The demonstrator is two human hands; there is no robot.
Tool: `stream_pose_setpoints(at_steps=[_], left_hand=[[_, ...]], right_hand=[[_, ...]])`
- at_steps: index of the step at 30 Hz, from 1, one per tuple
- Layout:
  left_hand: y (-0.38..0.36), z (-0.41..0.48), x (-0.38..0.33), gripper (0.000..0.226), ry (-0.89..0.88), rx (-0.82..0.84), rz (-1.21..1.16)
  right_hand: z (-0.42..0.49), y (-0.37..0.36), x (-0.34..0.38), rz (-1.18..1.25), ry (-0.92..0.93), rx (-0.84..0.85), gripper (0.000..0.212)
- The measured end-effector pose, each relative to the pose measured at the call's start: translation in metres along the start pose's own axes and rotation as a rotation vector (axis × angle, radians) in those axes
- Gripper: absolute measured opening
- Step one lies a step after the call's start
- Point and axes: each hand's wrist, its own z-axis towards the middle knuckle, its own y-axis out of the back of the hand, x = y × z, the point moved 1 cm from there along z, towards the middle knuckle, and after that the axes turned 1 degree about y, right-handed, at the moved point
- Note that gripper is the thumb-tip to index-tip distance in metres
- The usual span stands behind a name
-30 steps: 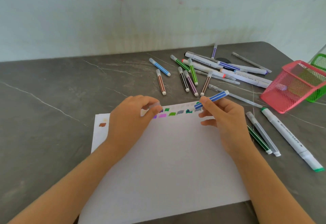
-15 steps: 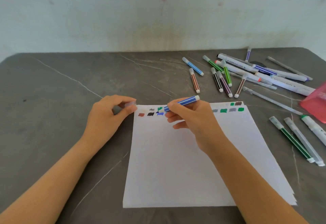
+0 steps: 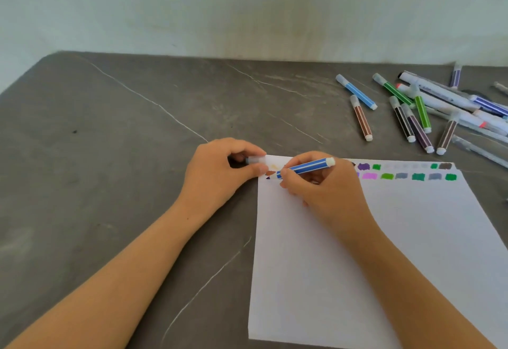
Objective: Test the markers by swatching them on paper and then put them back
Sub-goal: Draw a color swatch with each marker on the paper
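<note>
The dark grey worktop (image 3: 137, 156) is stone-patterned, with thin pale veins running across it. A white paper sheet (image 3: 357, 266) lies flat toward the near right, its far edge carrying two rows of colour swatches (image 3: 417, 176) (greens, purples, greys). Beyond it, at the far right, capped markers lie scattered: a light blue marker (image 3: 357, 92), a brown marker (image 3: 361, 119) just beside it, a dark green marker (image 3: 393, 90), and a loose heap of white-bodied markers (image 3: 439, 95).

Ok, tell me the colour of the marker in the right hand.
The marker is blue with thin pale stripes and a white end; the head view shows it.
</note>
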Motion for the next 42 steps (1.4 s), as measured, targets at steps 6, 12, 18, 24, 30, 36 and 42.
stream_pose_setpoints(at_steps=[6,12,18,24,30,36,42], left_hand=[[0.0005,0.0003,0.0014,0.019,0.000,0.001,0.000],[0.0005,0.0014,0.0020,0.020,-0.001,0.016,0.007],[0.0010,0.0015,0.0024,0.018,0.005,0.020,0.004],[0.0018,0.0009,0.0015,0.019,0.006,0.033,0.022],[0.0021,0.0010,0.0006,0.019,0.006,0.043,0.025],[0.0018,0.0008,0.0008,0.019,0.011,0.038,0.022],[0.0018,0.0008,-0.0001,0.019,0.007,0.043,0.020]], right_hand=[[0.0018,-0.0021,-0.0025,-0.016,0.041,0.015,0.004],[0.0026,-0.0036,-0.0011,-0.039,0.069,0.040,0.009],[0.0006,-0.0030,-0.0005,-0.038,0.082,0.021,0.008],[-0.0005,-0.0035,0.0005,-0.044,0.090,0.035,0.012],[-0.0005,-0.0034,0.0002,-0.063,0.080,0.055,0.016],[-0.0015,-0.0025,0.0004,-0.049,0.080,0.032,0.009],[-0.0014,-0.0007,-0.0004,-0.063,0.078,0.003,0.013]])
